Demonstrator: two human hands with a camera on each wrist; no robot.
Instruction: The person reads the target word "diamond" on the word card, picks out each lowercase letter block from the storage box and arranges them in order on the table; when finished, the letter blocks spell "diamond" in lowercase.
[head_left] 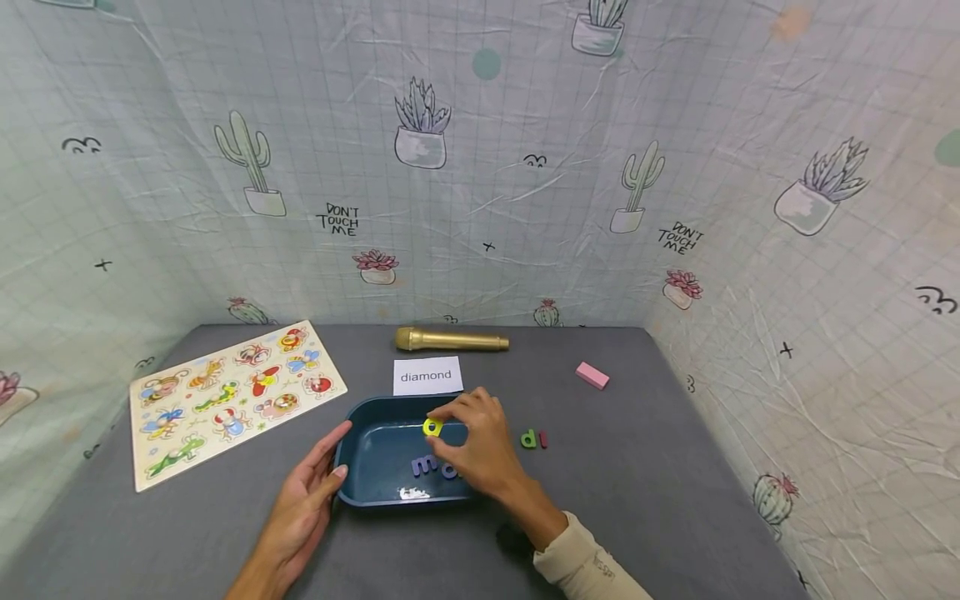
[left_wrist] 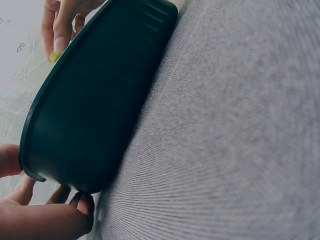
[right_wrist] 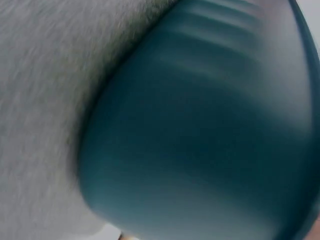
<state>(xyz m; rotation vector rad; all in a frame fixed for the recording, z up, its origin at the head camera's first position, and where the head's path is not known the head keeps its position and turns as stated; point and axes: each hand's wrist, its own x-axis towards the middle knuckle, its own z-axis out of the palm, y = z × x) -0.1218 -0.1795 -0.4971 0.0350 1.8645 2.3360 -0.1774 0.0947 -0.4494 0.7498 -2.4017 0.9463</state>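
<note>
My right hand (head_left: pixel 482 442) pinches a small yellow letter (head_left: pixel 432 427) with a round hole between thumb and fingertips, above a dark blue tray (head_left: pixel 367 450). In the left wrist view the yellow letter (left_wrist: pixel 54 56) shows just beyond the tray's rim. My left hand (head_left: pixel 300 504) holds the tray's left end, thumb and fingers spread along it. Inside lie a purple m (head_left: pixel 423 465) and a purple round letter (head_left: pixel 448 471), the area beside it hidden by my right hand. A green d (head_left: pixel 528 439) and a thin red letter (head_left: pixel 543 439) lie right of the tray.
Behind the tray lies a white card (head_left: pixel 427 377) reading "diamond", with a gold microphone (head_left: pixel 453 339) beyond it. A board of insect pictures (head_left: pixel 232 400) is at the left. A pink block (head_left: pixel 592 375) lies at the right. A patterned curtain (head_left: pixel 480 200) surrounds the grey table (head_left: pixel 637 500).
</note>
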